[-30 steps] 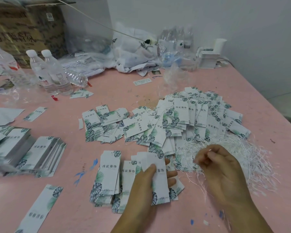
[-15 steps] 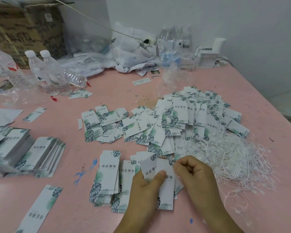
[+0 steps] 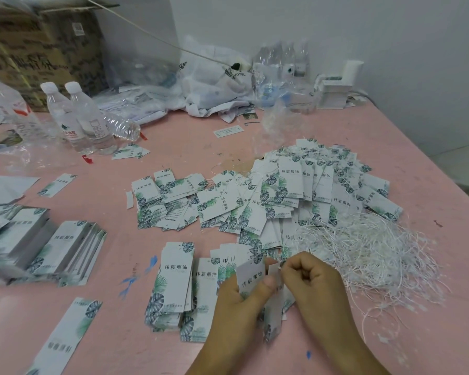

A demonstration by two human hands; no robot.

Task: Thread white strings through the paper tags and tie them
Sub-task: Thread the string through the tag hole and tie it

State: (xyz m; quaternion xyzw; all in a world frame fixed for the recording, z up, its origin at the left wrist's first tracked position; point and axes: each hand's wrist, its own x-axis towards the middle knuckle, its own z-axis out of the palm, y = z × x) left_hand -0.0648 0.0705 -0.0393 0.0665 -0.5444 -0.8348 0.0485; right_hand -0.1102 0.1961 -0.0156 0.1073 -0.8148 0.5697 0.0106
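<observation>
Paper tags are being pinched by the left hand near the worktop's front edge; right hand fingers are being curled at their top, string unseen.

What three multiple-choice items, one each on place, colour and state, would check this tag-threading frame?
1. Where does the pile of white strings lie?
A. Right of the hands, on the pink table
B. Inside the cardboard box
C. Left of the water bottles

2. What colour are the caps of the two upright water bottles standing side by side?
A. Blue
B. White
C. Red

3. What is the left hand doing?
A. Lying flat on the table
B. Gripping a water bottle
C. Holding a paper tag under its thumb

Answers:
1 A, the tangle spreads over the table to the right of the right hand.
2 B, both caps show white.
3 C, the thumb presses on the printed tag, and the right hand's curled fingers meet the tag's upper edge.
</observation>
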